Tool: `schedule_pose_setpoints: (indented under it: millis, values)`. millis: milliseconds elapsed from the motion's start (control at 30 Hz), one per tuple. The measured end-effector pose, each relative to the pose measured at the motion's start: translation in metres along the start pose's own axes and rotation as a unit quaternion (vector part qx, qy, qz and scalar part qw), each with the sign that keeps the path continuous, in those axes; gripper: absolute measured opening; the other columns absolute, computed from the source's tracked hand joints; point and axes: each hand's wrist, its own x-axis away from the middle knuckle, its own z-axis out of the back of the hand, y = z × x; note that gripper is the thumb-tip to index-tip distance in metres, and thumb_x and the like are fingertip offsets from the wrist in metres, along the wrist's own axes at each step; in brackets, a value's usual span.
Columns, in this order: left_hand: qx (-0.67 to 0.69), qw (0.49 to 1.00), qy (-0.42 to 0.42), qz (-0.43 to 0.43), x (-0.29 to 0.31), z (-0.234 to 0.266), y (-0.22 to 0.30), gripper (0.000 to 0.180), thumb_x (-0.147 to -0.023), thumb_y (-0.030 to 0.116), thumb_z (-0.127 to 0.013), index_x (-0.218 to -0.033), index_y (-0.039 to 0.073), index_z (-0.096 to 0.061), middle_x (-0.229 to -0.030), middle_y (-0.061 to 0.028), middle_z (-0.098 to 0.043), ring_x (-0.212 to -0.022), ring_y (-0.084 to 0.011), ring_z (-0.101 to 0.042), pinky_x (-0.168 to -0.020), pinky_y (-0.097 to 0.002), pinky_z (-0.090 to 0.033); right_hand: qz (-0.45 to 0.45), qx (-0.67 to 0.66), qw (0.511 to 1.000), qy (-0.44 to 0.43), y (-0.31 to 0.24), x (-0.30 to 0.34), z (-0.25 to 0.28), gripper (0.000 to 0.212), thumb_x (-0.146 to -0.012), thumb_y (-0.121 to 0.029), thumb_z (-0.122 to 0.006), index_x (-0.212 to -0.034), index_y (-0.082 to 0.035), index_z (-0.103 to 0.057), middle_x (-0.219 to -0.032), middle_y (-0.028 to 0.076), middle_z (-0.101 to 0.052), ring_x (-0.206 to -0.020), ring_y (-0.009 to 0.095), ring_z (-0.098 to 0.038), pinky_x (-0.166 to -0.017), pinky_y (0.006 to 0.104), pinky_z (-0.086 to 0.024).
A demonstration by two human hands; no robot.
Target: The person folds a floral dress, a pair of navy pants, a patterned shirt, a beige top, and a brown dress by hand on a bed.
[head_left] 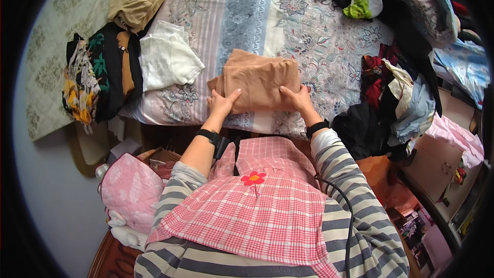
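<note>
A folded tan-brown garment [262,85] lies near the front edge of the bed, stacked in several layers. My left hand [222,104] grips its near left corner, thumb on top and the other fingers at the side and partly hidden. At the right edge, my right hand [299,99] holds it the same way, with its thumb pressed on the cloth and fingers partly out of sight beneath. White folded cloth [169,56] rests just left of the garment, apart from it.
Dark and patterned folded clothes [98,77] sit at the bed's left, below a beige garment [135,4]. Loose clothes [396,98] heap at the right edge. A patterned sheet [329,46] covers the bed. A pink quilted item [129,193] is at lower left. A black cable [350,211] hangs by my right arm.
</note>
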Motion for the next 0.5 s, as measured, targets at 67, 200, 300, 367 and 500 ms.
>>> schedule_pose_setpoints:
  millis: [67,200,300,367,500]
  values:
    - [-0.007,1.000,0.028,0.005,-0.001,-0.006,0.006,0.120,-0.060,0.062,-0.076,-0.140,-0.011,-0.022,-0.140,-0.0360,-0.028,-0.132,-0.0433,-0.030,-0.109,-0.0444,-0.029,-0.008,-0.046,0.998,-0.051,-0.009,0.000,-0.007,0.099,-0.059,-0.046,-0.083,-0.126,0.013,-0.041,-0.119,0.026,-0.056,-0.108,0.033,-0.059,-0.091,0.0364,-0.047]
    - [0.067,0.994,0.088,-0.024,-0.033,-0.031,-0.032,0.110,-0.064,0.048,-0.081,-0.136,-0.012,-0.024,-0.125,-0.0313,-0.046,-0.109,-0.0370,-0.054,-0.089,-0.0412,-0.048,0.002,-0.087,0.992,-0.093,-0.032,0.000,-0.019,0.068,-0.064,-0.033,-0.082,-0.109,0.011,-0.056,-0.099,0.020,-0.065,-0.089,0.025,-0.064,-0.076,0.0330,-0.051]
    - [0.225,0.974,-0.004,0.030,-0.027,-0.044,-0.008,0.083,-0.068,0.033,-0.082,-0.124,-0.013,-0.041,-0.091,-0.0196,-0.064,-0.076,-0.0255,-0.065,-0.062,-0.0355,-0.055,-0.027,-0.254,0.933,-0.253,-0.020,-0.004,-0.006,0.041,-0.074,-0.018,-0.070,-0.106,0.007,-0.062,-0.096,0.011,-0.067,-0.082,0.022,-0.064,-0.073,0.0303,-0.050]
    - [0.394,0.909,-0.126,0.046,-0.005,-0.048,0.005,0.050,-0.069,0.027,-0.082,-0.101,-0.006,-0.060,-0.086,-0.0164,-0.066,-0.073,-0.0226,-0.066,-0.060,-0.0358,-0.054,-0.110,-0.305,0.900,-0.292,-0.027,0.005,0.006,0.035,-0.077,-0.019,-0.067,-0.103,0.004,-0.064,-0.094,0.011,-0.067,-0.082,0.021,-0.064,-0.074,0.0313,-0.051]
    - [0.413,0.808,-0.380,0.178,0.027,-0.013,0.026,0.036,-0.082,0.031,-0.070,-0.105,0.005,-0.063,-0.095,-0.0108,-0.069,-0.079,-0.0245,-0.068,-0.063,-0.0398,-0.057,-0.167,-0.311,0.891,-0.287,-0.035,0.029,0.036,0.039,-0.077,-0.024,-0.068,-0.108,-0.001,-0.059,-0.092,0.010,-0.066,-0.078,0.022,-0.065,-0.067,0.0343,-0.053]
